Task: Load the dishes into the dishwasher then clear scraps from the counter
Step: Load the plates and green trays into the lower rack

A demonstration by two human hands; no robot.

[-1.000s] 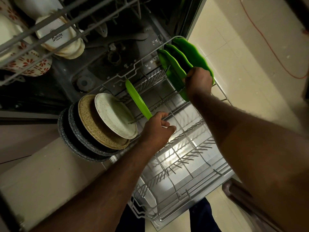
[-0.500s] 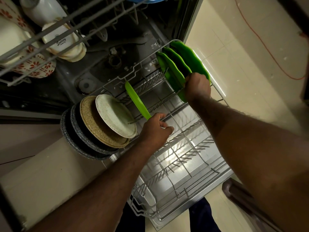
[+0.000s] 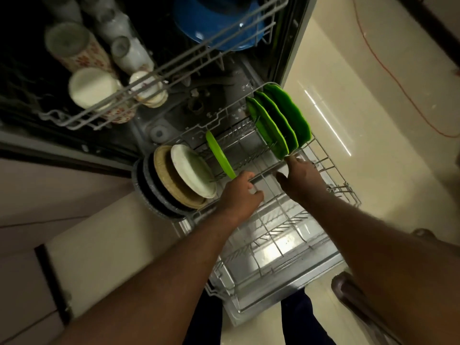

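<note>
lower rack (image 3: 278, 245) pulled out over the open door. all places below are taken from this rack.

- left hand (image 3: 239, 192): mid-rack, fingers curled over the grey cross bar (image 3: 268, 171), knuckles just beside the bottom edge of the lone green plate (image 3: 220, 155). cannot tell if it also pinches that plate.
- right hand (image 3: 302, 180): right of middle, half spread, thumb and forefinger apart on either side of the same bar. forefinger tip touches the low edge of the nearest of the three green plates (image 3: 278, 120).
- three green plates stand on edge at the rack's rear right. the lone one stands tilted at rear centre.
- left side: white plate (image 3: 191, 170), tan plate (image 3: 163, 168), dark plates (image 3: 146, 192), on edge, nested.
- above the rack's rear: upper rack (image 3: 149, 78) with cups (image 3: 92, 88) and a blue bowl (image 3: 219, 23).
</note>
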